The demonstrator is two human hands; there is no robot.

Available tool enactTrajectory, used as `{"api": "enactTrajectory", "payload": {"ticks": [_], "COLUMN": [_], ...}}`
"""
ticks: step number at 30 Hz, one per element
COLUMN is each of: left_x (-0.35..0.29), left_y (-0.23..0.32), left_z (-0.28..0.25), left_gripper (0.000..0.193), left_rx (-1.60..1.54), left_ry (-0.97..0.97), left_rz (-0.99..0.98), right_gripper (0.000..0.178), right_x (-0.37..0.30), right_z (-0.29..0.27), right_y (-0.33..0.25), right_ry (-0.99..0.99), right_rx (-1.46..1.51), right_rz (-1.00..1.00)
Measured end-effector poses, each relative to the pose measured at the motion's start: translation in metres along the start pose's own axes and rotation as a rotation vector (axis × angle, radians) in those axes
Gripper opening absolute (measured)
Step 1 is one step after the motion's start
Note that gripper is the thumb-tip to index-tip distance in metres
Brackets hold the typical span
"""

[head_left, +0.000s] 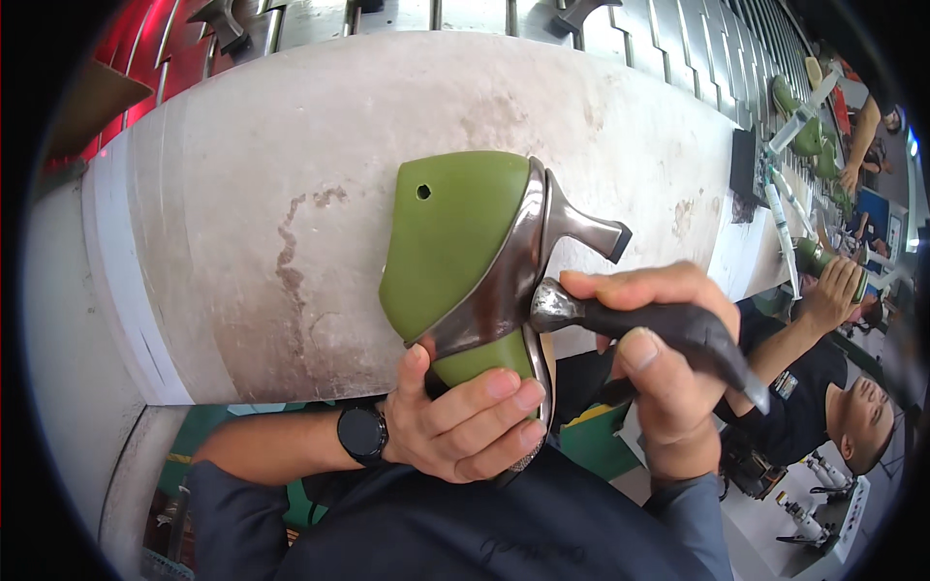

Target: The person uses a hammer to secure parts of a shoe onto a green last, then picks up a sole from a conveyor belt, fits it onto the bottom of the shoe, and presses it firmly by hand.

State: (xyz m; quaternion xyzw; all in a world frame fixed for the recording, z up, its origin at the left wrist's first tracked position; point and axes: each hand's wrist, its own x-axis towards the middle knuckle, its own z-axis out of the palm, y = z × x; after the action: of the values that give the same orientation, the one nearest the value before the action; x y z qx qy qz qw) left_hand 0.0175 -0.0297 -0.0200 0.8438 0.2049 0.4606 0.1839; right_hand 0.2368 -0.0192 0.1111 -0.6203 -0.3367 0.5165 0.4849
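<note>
Glossy brown shoe [484, 305], likely scuff-prone, sits on a green last [455, 223] — probably stiff, the safer hold — at the worktop's [242, 174] six-o'clock edge. Left hand [450, 426] clamps fingers round its forepart; right hand [678, 397] grips a hammer [668, 329].

The view comes from the person's head, through the left of two side-by-side fisheye cameras. It faces down, close above the left hand [453, 424] and right hand [675, 395], bending the edges of the worktable [339, 126].
</note>
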Motion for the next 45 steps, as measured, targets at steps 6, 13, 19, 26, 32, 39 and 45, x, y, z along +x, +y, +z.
{"api": "enactTrajectory", "payload": {"ticks": [6,13,19,26,32,39,45], "left_x": [0.000,0.028,0.124,0.119,0.116,0.121,0.121], "left_y": [-0.003,-0.002,-0.039,-0.030,-0.033,-0.030,-0.036], "left_z": [0.001,-0.029,-0.027,-0.009,-0.012,-0.011,-0.015], "left_gripper": [0.035,0.055,0.036,0.030,0.035,0.040,0.043], "left_rx": [0.087,0.162,0.076,0.052,0.072,0.062,0.063], "left_ry": [0.032,-0.307,-0.566,-0.460,-0.489,-0.505,-0.509], "left_rz": [0.029,0.064,0.350,0.365,0.346,0.351,0.319], "right_gripper": [0.032,0.027,0.032,0.052,0.022,0.043,0.018], "right_x": [0.029,-0.013,-0.067,-0.130,-0.072,-0.106,-0.078], "right_z": [0.002,-0.020,-0.028,-0.048,-0.015,-0.052,-0.010], "right_y": [-0.033,0.005,0.045,0.003,0.009,-0.001,0.027], "right_ry": [-0.190,-0.089,0.277,0.395,0.112,0.196,0.115], "right_rx": [-0.303,-0.024,0.183,0.285,0.034,0.306,0.175], "right_rz": [0.157,0.080,-0.235,-0.761,-0.130,-0.942,-0.217]}}
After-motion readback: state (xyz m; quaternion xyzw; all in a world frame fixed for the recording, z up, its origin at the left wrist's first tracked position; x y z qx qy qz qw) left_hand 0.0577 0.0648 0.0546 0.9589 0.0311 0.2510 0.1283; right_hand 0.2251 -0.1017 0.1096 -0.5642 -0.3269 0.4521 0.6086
